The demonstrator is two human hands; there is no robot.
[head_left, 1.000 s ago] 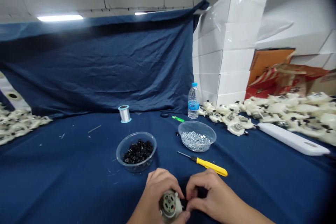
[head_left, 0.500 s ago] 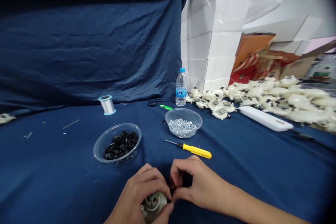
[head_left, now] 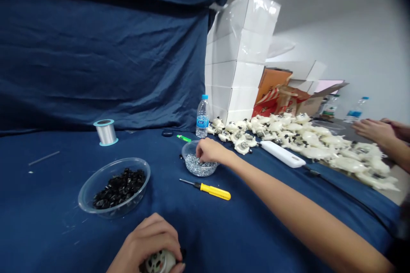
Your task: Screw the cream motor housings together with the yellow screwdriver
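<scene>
At the bottom of the view my left hand (head_left: 149,241) is wrapped round a cream plastic housing (head_left: 160,261) with a round slotted face. A small black part shows at its right side. My right hand (head_left: 211,152) reaches into a clear bowl (head_left: 201,174) of small silvery metal pieces, probably screws. Its fingers are curled and point down among them; what the fingertips hold is hidden. Between the hands lies a yellow-handled screwdriver (head_left: 214,191), its shaft pointing left. Farther left stands a clear bowl (head_left: 83,194) with small black plastic parts (head_left: 120,188).
A spool of clear line (head_left: 106,132), a water bottle (head_left: 203,117) and a green-capped item (head_left: 183,138) stand or lie at the back. On the right are a white power strip (head_left: 282,153), many cream housings (head_left: 307,140) and another person's hands (head_left: 376,130). White boxes (head_left: 238,59) are stacked behind.
My right hand has left the housing and moved forward into the bowl of metal pieces. My left hand still holds the housing. The view has swung right, bringing another person's hands into sight.
</scene>
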